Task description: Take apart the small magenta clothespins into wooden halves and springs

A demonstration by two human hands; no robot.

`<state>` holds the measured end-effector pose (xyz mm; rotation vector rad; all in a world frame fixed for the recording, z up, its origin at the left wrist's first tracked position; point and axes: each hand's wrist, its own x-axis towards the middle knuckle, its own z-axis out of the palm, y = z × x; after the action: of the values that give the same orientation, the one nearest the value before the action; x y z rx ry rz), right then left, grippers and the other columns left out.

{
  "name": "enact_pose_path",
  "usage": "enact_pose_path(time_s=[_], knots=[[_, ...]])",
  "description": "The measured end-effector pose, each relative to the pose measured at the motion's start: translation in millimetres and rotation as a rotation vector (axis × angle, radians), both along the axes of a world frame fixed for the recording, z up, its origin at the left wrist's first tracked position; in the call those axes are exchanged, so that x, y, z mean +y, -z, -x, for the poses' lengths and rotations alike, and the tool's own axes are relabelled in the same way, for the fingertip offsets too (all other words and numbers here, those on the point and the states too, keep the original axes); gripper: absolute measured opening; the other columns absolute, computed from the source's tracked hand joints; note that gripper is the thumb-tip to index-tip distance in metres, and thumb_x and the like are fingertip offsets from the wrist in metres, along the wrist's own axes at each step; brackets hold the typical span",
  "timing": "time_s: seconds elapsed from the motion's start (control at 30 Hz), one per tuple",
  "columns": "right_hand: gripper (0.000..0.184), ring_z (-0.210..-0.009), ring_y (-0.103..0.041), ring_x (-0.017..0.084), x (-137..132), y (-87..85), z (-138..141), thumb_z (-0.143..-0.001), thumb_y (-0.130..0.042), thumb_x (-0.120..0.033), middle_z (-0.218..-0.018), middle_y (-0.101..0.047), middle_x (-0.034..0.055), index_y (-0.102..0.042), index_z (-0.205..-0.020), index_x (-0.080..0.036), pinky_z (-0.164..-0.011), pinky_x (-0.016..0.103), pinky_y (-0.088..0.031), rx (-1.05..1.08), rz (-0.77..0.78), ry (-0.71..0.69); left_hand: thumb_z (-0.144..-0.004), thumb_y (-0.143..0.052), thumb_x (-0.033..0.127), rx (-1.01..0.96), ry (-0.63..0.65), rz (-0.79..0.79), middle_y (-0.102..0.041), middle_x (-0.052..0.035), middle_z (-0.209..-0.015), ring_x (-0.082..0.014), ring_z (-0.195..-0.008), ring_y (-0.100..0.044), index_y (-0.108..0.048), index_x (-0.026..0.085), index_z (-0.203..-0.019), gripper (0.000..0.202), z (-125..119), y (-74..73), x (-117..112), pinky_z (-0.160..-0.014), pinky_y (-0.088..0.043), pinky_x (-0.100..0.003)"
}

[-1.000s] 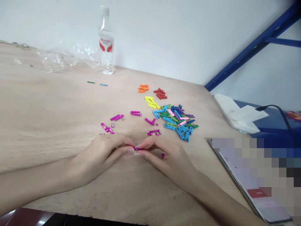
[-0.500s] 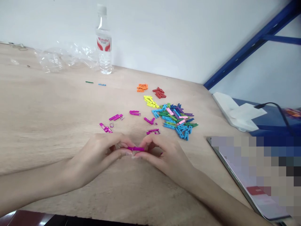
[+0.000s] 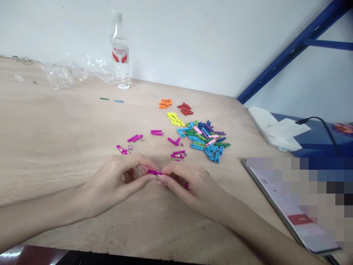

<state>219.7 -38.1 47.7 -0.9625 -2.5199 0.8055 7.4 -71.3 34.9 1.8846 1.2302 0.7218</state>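
Between both hands is a magenta clothespin (image 3: pixel 154 172), pinched at its two ends just above the wooden table. My left hand (image 3: pixel 118 178) grips its left end with thumb and index finger. My right hand (image 3: pixel 190 180) closes over the right end, hiding part of it; a bit of magenta also shows under its palm. Beyond my fingers lie separated magenta clothespin halves (image 3: pixel 135 138) with small metal springs (image 3: pixel 130 147). More magenta pieces (image 3: pixel 178 154) rest just past my right hand.
Behind on the right is a mixed heap of clothespins (image 3: pixel 204 138), with yellow (image 3: pixel 175 119), orange (image 3: pixel 165 103) and red clothespins (image 3: pixel 185 108) grouped nearby. A water bottle (image 3: pixel 120 55) stands by crumpled clear plastic (image 3: pixel 79 70). A tablet-like screen (image 3: pixel 289 209) lies at right.
My right fingers have moved left along the magenta clothespin, covering more of it. The view has shifted slightly. The other clothespins look unmoved.
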Motion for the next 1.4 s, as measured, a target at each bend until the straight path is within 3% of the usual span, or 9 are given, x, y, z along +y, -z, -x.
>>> enact_pose_path(time_s=[0.3,0.5,0.67,0.93,1.07,1.2,1.4], knots=[[0.010,-0.077,-0.060,0.014,-0.4,6.3,-3.1,-0.090,-0.051,-0.023,-0.088,-0.068,0.0016,-0.060,-0.088,-0.019,-0.069,0.027,-0.044,-0.019,-0.163,-0.053,-0.089,-0.053,0.031,-0.020,0.026,0.059,-0.066,0.0031,-0.079,-0.0106,-0.061,-0.055,-0.063,0.024,-0.098,0.015,-0.4,-2.2,-0.4,-0.055,-0.044,-0.021],[0.011,-0.078,-0.061,0.015,2.7,11.9,-6.6,-0.089,-0.052,-0.020,-0.086,-0.068,0.0032,-0.063,-0.086,-0.018,-0.070,0.027,-0.047,0.029,-0.286,-0.053,-0.088,-0.055,0.032,-0.018,0.003,0.074,-0.067,0.0020,-0.087,-0.0136,-0.074,-0.061,-0.062,0.023,-0.094,0.013,0.1,-3.8,-3.0,-0.065,-0.049,-0.025],[0.017,-0.076,-0.059,0.014,2.2,13.9,-11.1,-0.091,-0.050,-0.018,-0.083,-0.066,0.0046,-0.067,-0.092,-0.017,-0.066,0.025,-0.046,0.003,-0.419,-0.030,-0.086,-0.057,0.036,-0.026,-0.010,0.112,-0.064,0.0023,-0.080,-0.0135,-0.069,-0.059,-0.060,0.023,-0.093,0.015,-0.3,-2.1,-1.9,-0.062,-0.048,-0.025],[0.020,-0.074,-0.056,0.014,0.0,17.1,-9.4,-0.092,-0.049,-0.019,-0.079,-0.065,0.0043,-0.068,-0.100,-0.017,-0.065,0.026,-0.046,0.022,-0.476,-0.039,-0.085,-0.059,0.031,-0.115,-0.004,0.132,-0.053,0.0045,-0.066,-0.0096,-0.057,-0.049,-0.054,0.020,-0.084,0.012,2.4,4.7,1.7,-0.049,-0.039,-0.019],[0.016,-0.076,-0.059,0.015,-1.0,17.8,-4.3,-0.089,-0.056,-0.021,-0.081,-0.067,0.0045,-0.068,-0.097,-0.015,-0.068,0.027,-0.047,0.091,-0.407,-0.023,-0.086,-0.057,0.031,-0.083,-0.005,0.135,-0.049,0.0054,-0.063,-0.0093,-0.055,-0.045,-0.053,0.020,-0.087,0.012,2.8,6.3,3.0,-0.049,-0.035,-0.020],[0.017,-0.074,-0.061,0.014,-2.5,14.2,-0.6,-0.083,-0.064,-0.029,-0.082,-0.069,0.0023,-0.067,-0.097,-0.019,-0.066,0.026,-0.048,0.151,-0.242,0.036,-0.088,-0.053,0.032,-0.069,0.044,0.101,-0.054,0.0021,-0.071,-0.0116,-0.063,-0.049,-0.053,0.019,-0.087,0.014,3.9,7.4,3.4,-0.053,-0.038,-0.022],[0.014,-0.073,-0.061,0.012,-1.7,5.0,1.5,-0.089,-0.054,-0.025,-0.085,-0.070,-0.0012,-0.067,-0.096,-0.023,-0.065,0.024,-0.046,0.132,0.011,0.028,-0.089,-0.049,0.023,-0.007,0.059,0.050,-0.052,0.0030,-0.068,-0.0110,-0.061,-0.049,-0.052,0.020,-0.090,0.005,3.9,8.2,0.2,-0.053,-0.037,-0.021]])
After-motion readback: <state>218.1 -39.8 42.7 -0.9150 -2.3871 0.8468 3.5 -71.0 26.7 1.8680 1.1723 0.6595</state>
